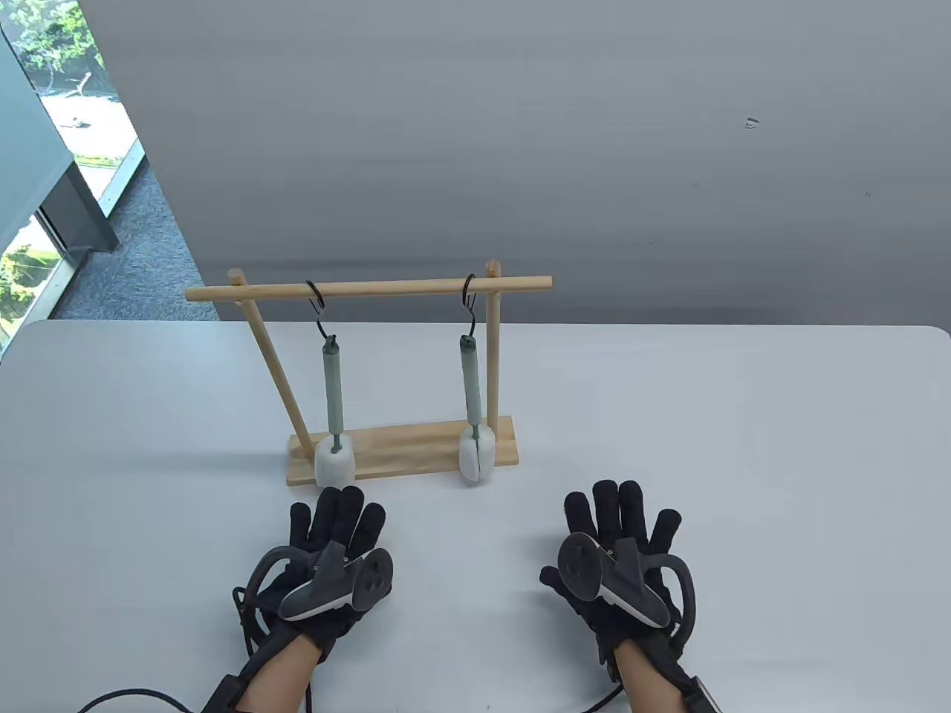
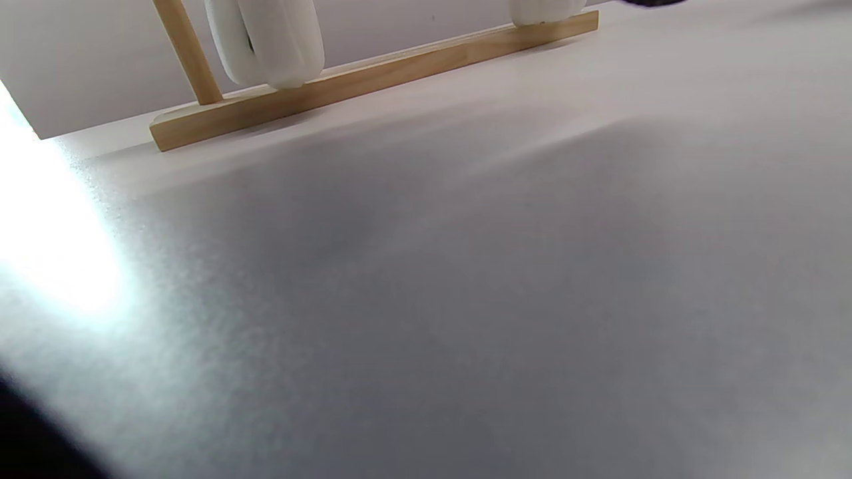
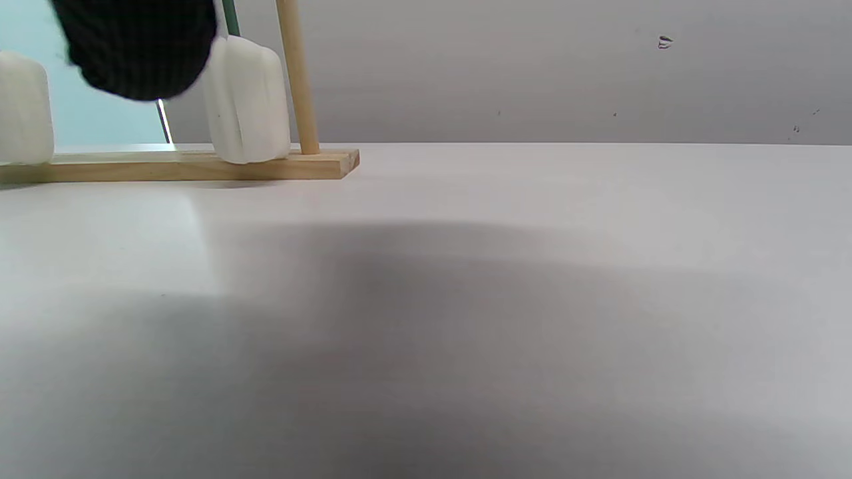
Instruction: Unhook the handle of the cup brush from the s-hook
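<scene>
- on the table view: two cup brushes hang from a wooden rack (image 1: 401,445) standing on the white table (image 1: 743,445). the left cup brush (image 1: 331,386) and the right cup brush (image 1: 471,379) each hang from a black s-hook, left s-hook (image 1: 316,303) and right s-hook (image 1: 469,297), over the top rail (image 1: 371,288). each brush's long axis runs close to vertical, handle eye up at the hook, white sponge head down at the base board. the left hand (image 1: 334,564) and right hand (image 1: 617,557) lie flat on the table near the rack, fingers spread, holding nothing.
- on the left wrist view: low over the table; the left sponge head (image 2: 266,40) shows just above the base board (image 2: 373,73). the hand itself is not seen.
- on the right wrist view: one gloved fingertip (image 3: 136,46) hangs in at top left, before the right sponge head (image 3: 246,100), which looks to touch the base.
- judged step: reach has not begun. which brush is meant cannot be told. grip the handle mid-length, lift straight up to slacken the hook, then tip the eye off the hook's open side; steady the rack if it rocks.
</scene>
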Available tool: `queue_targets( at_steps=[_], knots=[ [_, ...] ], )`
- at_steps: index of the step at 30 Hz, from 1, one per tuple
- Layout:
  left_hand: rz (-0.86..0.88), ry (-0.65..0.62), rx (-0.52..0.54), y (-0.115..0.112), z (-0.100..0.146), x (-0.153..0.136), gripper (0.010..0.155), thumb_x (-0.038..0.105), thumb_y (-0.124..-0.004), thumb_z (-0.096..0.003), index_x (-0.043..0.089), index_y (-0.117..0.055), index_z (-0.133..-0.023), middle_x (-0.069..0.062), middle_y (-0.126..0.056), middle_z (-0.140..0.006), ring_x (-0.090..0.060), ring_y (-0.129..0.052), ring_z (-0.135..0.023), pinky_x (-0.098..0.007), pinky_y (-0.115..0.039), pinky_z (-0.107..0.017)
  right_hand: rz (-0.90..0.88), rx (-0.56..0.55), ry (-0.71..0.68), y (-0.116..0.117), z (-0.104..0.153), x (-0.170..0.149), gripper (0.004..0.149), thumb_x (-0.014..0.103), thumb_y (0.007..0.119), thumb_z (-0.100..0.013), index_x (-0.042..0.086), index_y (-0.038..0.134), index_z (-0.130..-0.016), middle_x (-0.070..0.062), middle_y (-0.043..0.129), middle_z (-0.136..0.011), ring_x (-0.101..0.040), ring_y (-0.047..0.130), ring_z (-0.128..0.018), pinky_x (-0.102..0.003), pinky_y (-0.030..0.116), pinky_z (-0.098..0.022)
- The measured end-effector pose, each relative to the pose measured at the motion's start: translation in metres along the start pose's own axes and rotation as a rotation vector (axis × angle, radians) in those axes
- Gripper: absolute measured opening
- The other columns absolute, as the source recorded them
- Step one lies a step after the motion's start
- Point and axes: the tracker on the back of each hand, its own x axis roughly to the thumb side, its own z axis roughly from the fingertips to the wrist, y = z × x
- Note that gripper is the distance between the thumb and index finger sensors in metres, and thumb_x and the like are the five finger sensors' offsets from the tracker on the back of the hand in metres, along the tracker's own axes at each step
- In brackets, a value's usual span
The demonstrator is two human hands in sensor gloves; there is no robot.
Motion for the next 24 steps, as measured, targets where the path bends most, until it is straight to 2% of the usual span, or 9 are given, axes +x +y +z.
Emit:
queue_targets(
  at_steps=[4, 8, 11, 16, 20, 24],
  knots=[
    [-0.013, -0.003, -0.046, -0.002, -0.002, 0.002, 0.092, 0.063, -0.057, -0.0444, 0.018, 0.000, -0.100, -0.023, 0.005, -0.109, -0.051, -0.010, -0.108, -0.071, -0.016, -0.070, -0.006, 0.014, 0.009, -0.001, 0.001, -0.001, 0.093, 0.060, 0.065, -0.046, 0.020, 0.006, -0.105, -0.020, -0.008, -0.108, -0.045, -0.011, -0.101, -0.074, -0.010, -0.056],
    [0.020, -0.015, -0.030, -0.002, -0.004, 0.001, 0.092, 0.063, -0.057, -0.0444, 0.017, 0.000, -0.100, -0.024, 0.004, -0.109, -0.051, -0.011, -0.108, -0.071, -0.017, -0.070, -0.029, 0.017, 0.003, -0.001, 0.001, -0.003, 0.093, 0.060, 0.065, -0.046, 0.020, 0.007, -0.105, -0.020, -0.007, -0.108, -0.046, -0.010, -0.101, -0.074, -0.009, -0.056],
    [0.081, -0.035, -0.033, -0.003, -0.006, -0.002, 0.091, 0.064, -0.056, -0.0448, 0.017, -0.002, -0.101, -0.024, -0.001, -0.111, -0.051, -0.020, -0.108, -0.070, -0.021, -0.070, -0.037, 0.022, 0.002, 0.000, 0.000, -0.004, 0.093, 0.060, 0.065, -0.046, 0.020, 0.007, -0.105, -0.021, -0.006, -0.108, -0.046, -0.009, -0.101, -0.074, -0.009, -0.056],
    [0.215, -0.040, 0.010, -0.004, -0.006, -0.010, 0.084, 0.060, -0.060, -0.0445, 0.015, -0.023, -0.105, -0.024, -0.027, -0.114, -0.049, -0.046, -0.106, -0.067, -0.038, -0.071, -0.031, 0.046, -0.001, 0.002, 0.000, -0.003, 0.092, 0.059, 0.065, -0.046, 0.020, 0.008, -0.106, -0.021, -0.005, -0.109, -0.046, -0.008, -0.101, -0.074, -0.008, -0.056],
    [0.299, -0.026, -0.049, -0.009, -0.006, -0.016, 0.079, 0.057, -0.062, -0.0445, 0.015, -0.034, -0.105, -0.022, -0.042, -0.113, -0.046, -0.060, -0.102, -0.064, -0.048, -0.070, -0.018, 0.089, -0.009, 0.007, -0.002, -0.001, 0.090, 0.059, 0.065, -0.046, 0.022, 0.008, -0.105, -0.021, -0.004, -0.109, -0.047, -0.007, -0.101, -0.075, -0.007, -0.056],
    [0.416, 0.002, 0.044, -0.001, -0.005, -0.027, 0.077, 0.054, -0.065, -0.0445, 0.014, -0.039, -0.104, -0.021, -0.053, -0.110, -0.044, -0.070, -0.097, -0.061, -0.054, -0.068, -0.008, 0.102, -0.012, 0.006, -0.002, -0.001, 0.090, 0.060, 0.065, -0.046, 0.023, 0.006, -0.105, -0.022, -0.004, -0.109, -0.047, -0.007, -0.101, -0.075, -0.006, -0.056]
  ],
)
